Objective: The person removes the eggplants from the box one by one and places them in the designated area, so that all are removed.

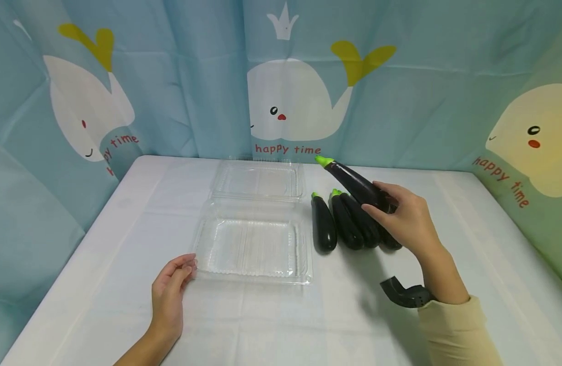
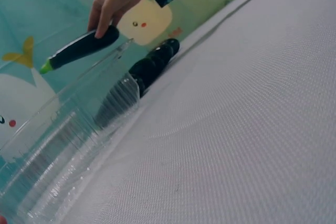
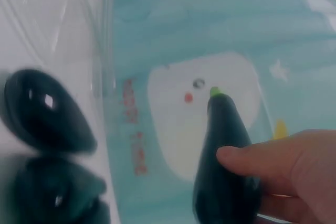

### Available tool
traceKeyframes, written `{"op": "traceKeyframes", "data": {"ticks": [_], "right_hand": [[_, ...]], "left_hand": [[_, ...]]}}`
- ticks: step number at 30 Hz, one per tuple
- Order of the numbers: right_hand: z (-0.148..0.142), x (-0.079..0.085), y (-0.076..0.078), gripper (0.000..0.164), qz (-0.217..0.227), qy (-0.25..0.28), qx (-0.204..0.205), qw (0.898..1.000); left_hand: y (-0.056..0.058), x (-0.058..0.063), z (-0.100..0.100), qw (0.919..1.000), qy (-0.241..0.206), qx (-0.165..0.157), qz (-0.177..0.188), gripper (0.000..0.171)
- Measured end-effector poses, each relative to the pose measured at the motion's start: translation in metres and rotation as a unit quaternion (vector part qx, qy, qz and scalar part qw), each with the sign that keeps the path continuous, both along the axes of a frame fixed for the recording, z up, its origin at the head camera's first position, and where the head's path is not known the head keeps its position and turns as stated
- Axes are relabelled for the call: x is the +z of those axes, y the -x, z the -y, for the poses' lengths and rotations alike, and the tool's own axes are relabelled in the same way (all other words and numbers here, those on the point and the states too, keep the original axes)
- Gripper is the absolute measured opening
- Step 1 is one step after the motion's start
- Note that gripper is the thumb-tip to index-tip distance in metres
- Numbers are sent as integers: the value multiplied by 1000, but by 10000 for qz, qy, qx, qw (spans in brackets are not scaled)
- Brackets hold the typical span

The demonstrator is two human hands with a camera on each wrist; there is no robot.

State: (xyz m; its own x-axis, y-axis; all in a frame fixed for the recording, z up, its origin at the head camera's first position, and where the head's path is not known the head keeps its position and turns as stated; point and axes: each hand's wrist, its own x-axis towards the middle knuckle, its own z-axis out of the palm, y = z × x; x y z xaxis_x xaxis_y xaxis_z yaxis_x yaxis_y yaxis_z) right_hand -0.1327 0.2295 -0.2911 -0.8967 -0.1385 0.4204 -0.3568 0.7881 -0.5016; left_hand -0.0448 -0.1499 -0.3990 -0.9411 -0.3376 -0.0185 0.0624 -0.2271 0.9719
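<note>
My right hand point(image 1: 406, 216) grips a dark eggplant point(image 1: 356, 184) near its thick end and holds it in the air, its green stem toward the back left. Below it, several more eggplants point(image 1: 324, 226) lie side by side on the table. A clear plastic clamshell box point(image 1: 250, 278) lies unfolded to their left, its lid point(image 1: 258, 195) flat toward the back. At the box's left front edge, my left hand point(image 1: 170, 292) pinches the rim between thumb and fingers. The left wrist view shows the raised eggplant point(image 2: 79, 52) above the box wall.
A white cloth covers the table point(image 1: 125, 254). Behind it hangs a blue curtain point(image 1: 207, 101) with whale prints, close along the back edge. A black strap mount point(image 1: 406, 295) sits on my right wrist.
</note>
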Motion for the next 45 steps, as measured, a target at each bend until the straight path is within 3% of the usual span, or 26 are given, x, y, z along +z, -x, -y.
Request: {"op": "traceKeyframes", "data": {"ticks": [14, 26, 39, 45], "right_hand": [[-53, 1, -3, 56, 432, -259, -1140, 9922], [-78, -9, 0, 54, 600, -537, -1365, 9874], [-106, -28, 8, 59, 1429, -632, -1766, 9718], [-114, -37, 12, 59, 1500, -580, -1905, 9684]], "left_hand": [[0, 0, 0, 10000, -7, 11, 58, 25], [1, 0, 0, 10000, 5, 5, 87, 24], [1, -1, 0, 9999, -69, 41, 107, 20], [1, -2, 0, 10000, -35, 21, 57, 21]]}}
